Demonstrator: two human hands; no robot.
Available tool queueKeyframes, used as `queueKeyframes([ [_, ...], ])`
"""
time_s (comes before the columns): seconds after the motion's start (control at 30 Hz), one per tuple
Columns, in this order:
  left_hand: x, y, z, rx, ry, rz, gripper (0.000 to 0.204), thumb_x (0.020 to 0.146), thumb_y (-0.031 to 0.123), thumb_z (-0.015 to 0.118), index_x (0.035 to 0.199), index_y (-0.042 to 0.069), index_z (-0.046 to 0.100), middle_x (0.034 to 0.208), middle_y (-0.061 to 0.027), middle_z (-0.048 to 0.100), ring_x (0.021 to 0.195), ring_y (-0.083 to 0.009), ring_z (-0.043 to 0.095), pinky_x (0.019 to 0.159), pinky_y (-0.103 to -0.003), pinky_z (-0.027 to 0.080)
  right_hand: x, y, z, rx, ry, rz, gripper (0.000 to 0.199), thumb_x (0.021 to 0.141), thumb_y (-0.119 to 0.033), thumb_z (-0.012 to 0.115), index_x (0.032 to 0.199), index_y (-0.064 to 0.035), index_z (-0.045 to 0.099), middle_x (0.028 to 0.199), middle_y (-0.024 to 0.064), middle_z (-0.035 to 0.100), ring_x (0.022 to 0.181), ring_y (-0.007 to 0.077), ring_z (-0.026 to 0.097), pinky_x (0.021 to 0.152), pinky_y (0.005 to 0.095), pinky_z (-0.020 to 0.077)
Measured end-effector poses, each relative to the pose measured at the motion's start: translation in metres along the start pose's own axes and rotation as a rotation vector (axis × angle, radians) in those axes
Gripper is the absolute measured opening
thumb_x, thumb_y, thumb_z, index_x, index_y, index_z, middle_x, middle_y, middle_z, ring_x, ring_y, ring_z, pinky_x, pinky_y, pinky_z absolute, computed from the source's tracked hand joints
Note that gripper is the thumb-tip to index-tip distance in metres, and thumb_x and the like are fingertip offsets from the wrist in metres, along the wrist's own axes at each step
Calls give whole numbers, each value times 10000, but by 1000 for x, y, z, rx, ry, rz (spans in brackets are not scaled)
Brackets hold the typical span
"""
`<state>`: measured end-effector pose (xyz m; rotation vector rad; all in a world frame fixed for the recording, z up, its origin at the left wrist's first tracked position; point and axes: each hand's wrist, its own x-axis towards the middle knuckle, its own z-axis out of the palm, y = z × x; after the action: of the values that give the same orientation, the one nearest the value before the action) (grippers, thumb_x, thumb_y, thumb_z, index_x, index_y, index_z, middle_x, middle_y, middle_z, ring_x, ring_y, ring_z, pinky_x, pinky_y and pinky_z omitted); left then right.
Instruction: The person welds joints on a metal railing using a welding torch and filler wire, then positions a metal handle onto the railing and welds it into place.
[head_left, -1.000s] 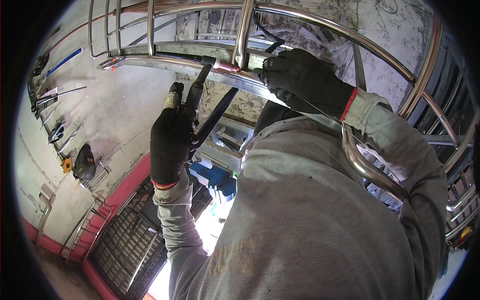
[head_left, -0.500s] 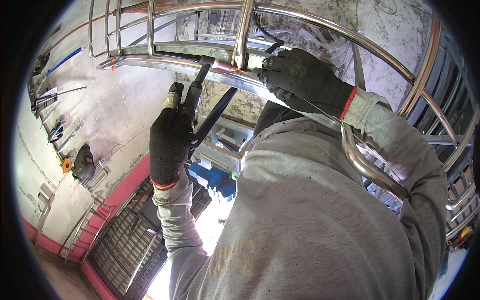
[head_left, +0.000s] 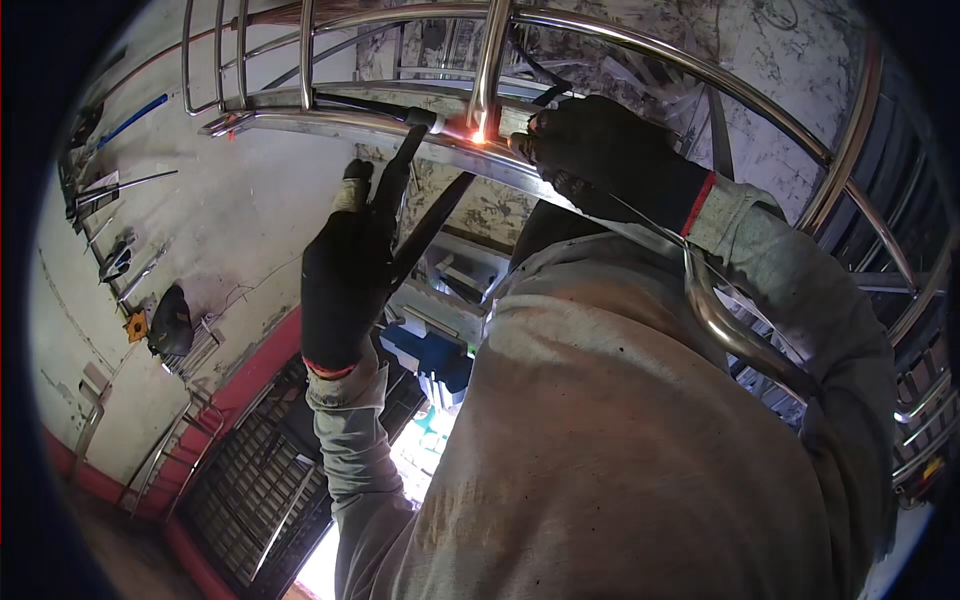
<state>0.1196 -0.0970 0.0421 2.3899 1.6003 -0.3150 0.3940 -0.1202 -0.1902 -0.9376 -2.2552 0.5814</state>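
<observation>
Black gloves with red cuffs cover both hands. My left hand (head_left: 345, 275) is closed around the handle of a TIG welding torch (head_left: 408, 150), its pale nozzle pointing right. Just past the nozzle, an orange-white weld spot (head_left: 479, 137) glows where an upright steel tube (head_left: 490, 65) meets the lower rail (head_left: 330, 122) of a shiny railing. On the other side of that joint, my right hand (head_left: 610, 155) is closed with its fingertips near the glow. A thin filler rod (head_left: 643, 217) trails from it toward the lower right; the gripped part is hidden.
A bent steel tube (head_left: 745, 345) passes by my right forearm. Below the railing sits a blue tool or fixture (head_left: 428, 357). Curved upper rails (head_left: 680, 60) arch across the top. To the left are a black welding mask (head_left: 172, 322) and a dark metal grid (head_left: 245, 480).
A glowing spot has appeared at the torch tip, and the picture around it has darkened. Both hands hold nearly the same places.
</observation>
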Motion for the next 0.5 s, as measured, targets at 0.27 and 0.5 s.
queueKeyframes([
  [0.27, -13, -10, 5, 131, -132, 154, 355, 858, -31, 703, 1211, -3, 676, 932, -125, 652, 739, -267, 671, 604, -375, 578, 2, -9, -1, 64, 114, 62, 259, 826, -138, 766, 1078, -98, 721, 1029, 51, 681, 974, 261, 703, 878, 418, 596],
  [0.5, -11, -11, 6, 145, -53, 197, 311, 790, -56, 707, 1096, -3, 691, 981, -181, 671, 761, -345, 671, 619, -427, 563, 4, -13, -1, 8, 139, 42, 227, 819, -134, 763, 1043, -102, 740, 1020, 43, 687, 968, 251, 701, 871, 411, 602],
])
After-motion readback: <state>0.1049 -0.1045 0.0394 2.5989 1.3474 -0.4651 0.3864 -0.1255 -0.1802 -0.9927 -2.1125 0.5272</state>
